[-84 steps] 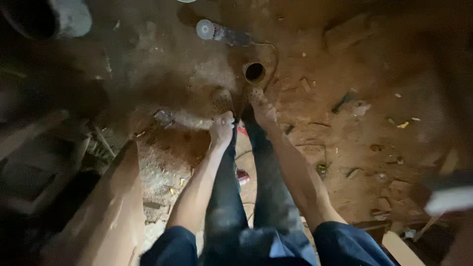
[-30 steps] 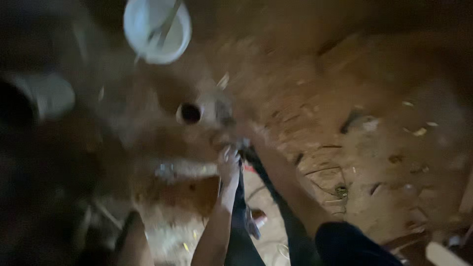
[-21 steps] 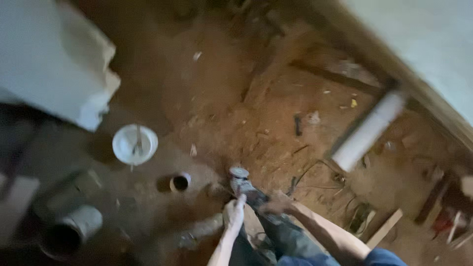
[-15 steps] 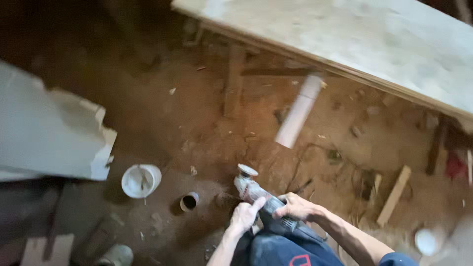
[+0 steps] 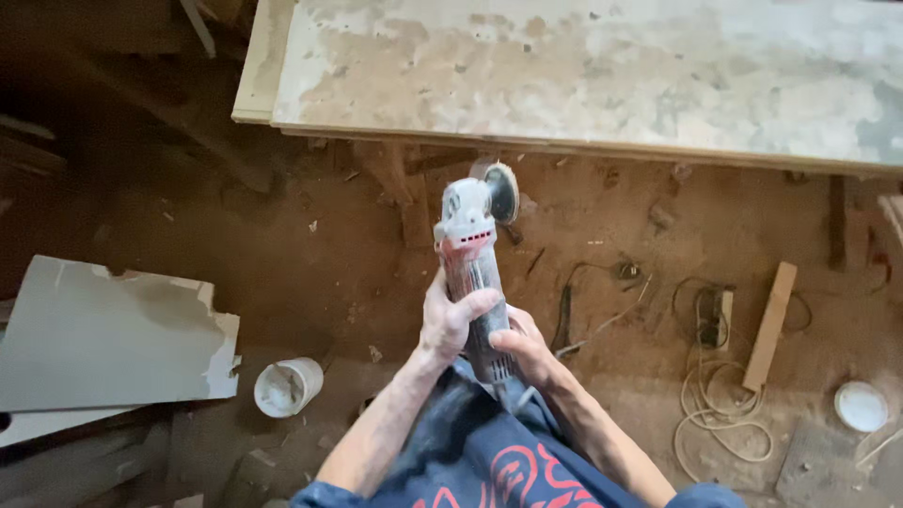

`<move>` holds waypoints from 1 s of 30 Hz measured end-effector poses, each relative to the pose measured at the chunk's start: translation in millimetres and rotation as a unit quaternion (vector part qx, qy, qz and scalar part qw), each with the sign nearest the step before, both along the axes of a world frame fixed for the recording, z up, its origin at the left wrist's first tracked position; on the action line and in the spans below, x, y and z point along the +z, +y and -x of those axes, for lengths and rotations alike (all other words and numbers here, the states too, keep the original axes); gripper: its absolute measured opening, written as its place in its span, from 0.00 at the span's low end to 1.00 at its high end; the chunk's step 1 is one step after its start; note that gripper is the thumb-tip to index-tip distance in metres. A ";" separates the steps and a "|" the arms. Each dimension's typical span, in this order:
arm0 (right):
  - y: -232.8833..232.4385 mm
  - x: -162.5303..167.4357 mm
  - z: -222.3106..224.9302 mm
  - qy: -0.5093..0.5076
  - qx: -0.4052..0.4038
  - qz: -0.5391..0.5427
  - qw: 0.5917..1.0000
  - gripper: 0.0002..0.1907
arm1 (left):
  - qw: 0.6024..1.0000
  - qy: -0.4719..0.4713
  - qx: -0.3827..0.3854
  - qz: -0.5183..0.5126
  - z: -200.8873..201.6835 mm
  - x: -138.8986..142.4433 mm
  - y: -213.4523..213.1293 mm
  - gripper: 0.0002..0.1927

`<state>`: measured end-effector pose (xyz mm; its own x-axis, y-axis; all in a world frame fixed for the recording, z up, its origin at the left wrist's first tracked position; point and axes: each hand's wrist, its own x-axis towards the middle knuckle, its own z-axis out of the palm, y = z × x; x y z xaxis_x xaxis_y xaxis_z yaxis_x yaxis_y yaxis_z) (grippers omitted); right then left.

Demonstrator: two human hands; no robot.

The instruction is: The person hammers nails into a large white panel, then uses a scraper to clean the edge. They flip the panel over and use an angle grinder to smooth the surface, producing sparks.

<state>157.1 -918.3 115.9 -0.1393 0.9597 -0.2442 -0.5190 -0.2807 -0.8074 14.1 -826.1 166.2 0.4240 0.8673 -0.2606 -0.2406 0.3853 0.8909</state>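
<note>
A grey angle grinder (image 5: 473,254) with a round sanding disc at its head points away from me, raised above the dirt floor. My left hand (image 5: 448,315) wraps the middle of its body. My right hand (image 5: 523,344) grips the rear end, near where the cable leaves. The disc sits just below the near edge of a large pale wooden board (image 5: 602,75) that spans the top of the view. My dark apron with a red pattern fills the bottom centre.
A broken grey sheet (image 5: 103,334) lies on the left, with a small white bucket (image 5: 288,386) beside it. A coiled cord with a socket block (image 5: 710,325), a short wood offcut (image 5: 771,325) and a white lid (image 5: 861,406) lie on the right.
The view has swung up from the floor to the board. The grinder has come off the ground and is now held up in both hands, closer to me.
</note>
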 end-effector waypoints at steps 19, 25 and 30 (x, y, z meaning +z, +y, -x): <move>174.6 47.5 -36.5 -0.245 -0.217 -0.010 0.945 0.31 | 0.921 0.293 -0.006 -0.257 -64.8 17.0 151.1 0.32; 233.8 49.6 7.0 -0.191 -0.374 -0.060 0.906 0.26 | 0.879 0.124 -0.084 -0.453 -13.1 16.6 211.4 0.44; 277.0 81.4 57.5 -0.268 -0.379 -0.055 0.884 0.36 | 0.936 -0.022 -0.284 -0.207 57.5 31.4 258.9 0.56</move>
<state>99.6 -641.3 197.3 0.6611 0.7500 0.0209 -0.0585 0.0793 -0.9951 -43.4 -567.2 197.6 0.8502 0.5209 0.0766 -0.1412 0.0855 0.9863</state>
